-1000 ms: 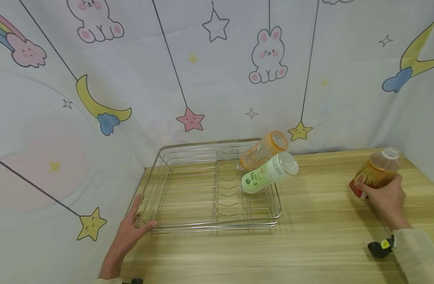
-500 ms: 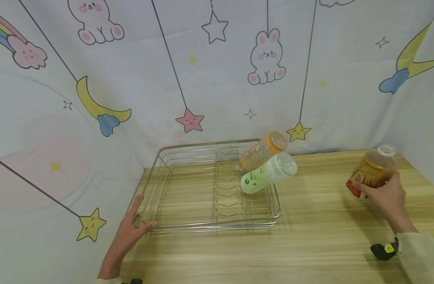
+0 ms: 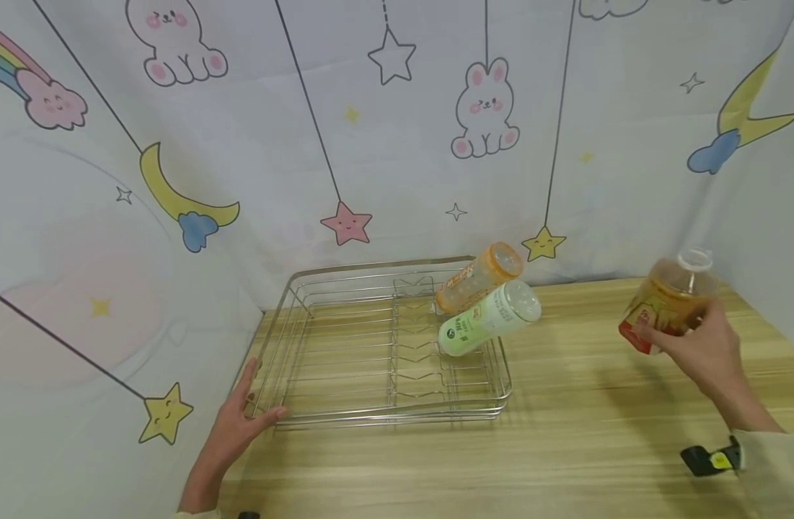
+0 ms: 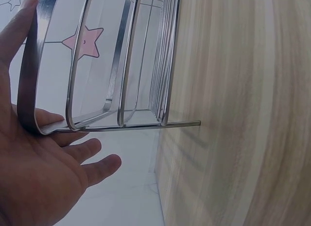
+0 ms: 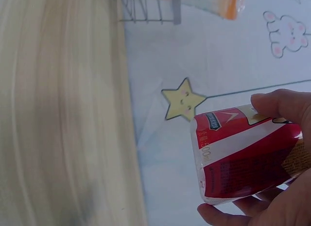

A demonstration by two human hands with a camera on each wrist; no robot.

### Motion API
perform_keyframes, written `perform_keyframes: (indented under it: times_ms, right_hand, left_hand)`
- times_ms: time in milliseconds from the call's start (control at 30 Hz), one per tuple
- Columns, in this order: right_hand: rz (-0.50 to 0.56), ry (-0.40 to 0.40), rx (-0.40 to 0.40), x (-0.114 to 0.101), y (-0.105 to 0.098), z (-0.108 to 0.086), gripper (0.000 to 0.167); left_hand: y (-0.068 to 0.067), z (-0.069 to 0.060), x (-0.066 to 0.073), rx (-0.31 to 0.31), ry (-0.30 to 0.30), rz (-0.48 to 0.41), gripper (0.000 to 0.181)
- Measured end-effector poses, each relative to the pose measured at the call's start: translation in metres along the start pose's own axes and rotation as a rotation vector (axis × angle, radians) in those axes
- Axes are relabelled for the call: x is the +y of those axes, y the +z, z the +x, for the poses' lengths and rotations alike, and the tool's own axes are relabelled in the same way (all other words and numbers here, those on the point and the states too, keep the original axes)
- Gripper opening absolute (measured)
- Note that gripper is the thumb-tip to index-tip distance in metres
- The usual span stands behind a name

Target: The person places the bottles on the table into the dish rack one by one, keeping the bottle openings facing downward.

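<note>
My left hand [image 3: 237,425] rests at the front left corner of a wire dish rack [image 3: 345,416]. Its thumb lies along the front rim and the other fingers reach past the side; in the left wrist view the fingertips [image 4: 109,167] extend free beyond the bars. On the right, my right hand [image 3: 708,357] grips a clear plastic drink bottle [image 3: 669,299] with a red and yellow label, thumb in front. The bottle tilts, neck up and to the right, above the table. In the right wrist view its base and red label [image 5: 243,163] show.
Two bottles lean upside down in the rack's right part: an orange-ended clear bottle [image 3: 477,277] behind and a green-and-white bottle [image 3: 490,317] in front. The rack stands on a wooden table [image 3: 403,468]. A patterned white cloth [image 3: 409,166] hangs behind and along both sides.
My right hand has raised the bottle off the table and moved it slightly left. The left hand stays at the rack's corner, and the two bottles in the rack keep their places.
</note>
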State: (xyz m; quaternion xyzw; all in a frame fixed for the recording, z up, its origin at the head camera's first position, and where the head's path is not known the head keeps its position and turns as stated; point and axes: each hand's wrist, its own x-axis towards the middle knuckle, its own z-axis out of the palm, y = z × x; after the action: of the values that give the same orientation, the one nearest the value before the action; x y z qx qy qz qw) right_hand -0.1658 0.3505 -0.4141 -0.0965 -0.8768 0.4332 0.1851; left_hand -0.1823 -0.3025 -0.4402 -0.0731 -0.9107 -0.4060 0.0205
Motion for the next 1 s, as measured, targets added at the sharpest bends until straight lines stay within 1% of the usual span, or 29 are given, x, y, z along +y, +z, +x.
perform_keyframes:
  times_ms: [200, 333, 567, 733, 900, 1000]
  right_hand:
    - [-0.030, -0.018, -0.042, -0.020, -0.003, -0.004, 0.089]
    - [-0.028, -0.028, -0.066, -0.034, -0.005, -0.007, 0.091]
    - [0.006, -0.108, -0.120, -0.058, -0.007, -0.018, 0.086]
    - [0.009, -0.160, -0.152, -0.068, -0.008, -0.027, 0.083]
    - [-0.012, -0.183, -0.172, -0.077, -0.009, -0.036, 0.083]
    - [-0.017, -0.193, -0.187, -0.082, -0.010, -0.041, 0.084]
  left_hand:
    - [0.000, 0.000, 0.000, 0.001, 0.005, -0.007, 0.103]
    - [0.001, 0.000, 0.000, 0.002, 0.006, 0.000, 0.103]
    - [0.001, 0.001, -0.002, 0.008, 0.015, 0.005, 0.102]
    - [0.000, 0.000, -0.001, 0.005, 0.019, 0.004, 0.102]
    - [-0.001, -0.001, -0.001, 0.005, 0.038, 0.004, 0.101]
    - [0.000, 0.000, -0.002, 0.000, 0.033, 0.001, 0.101]
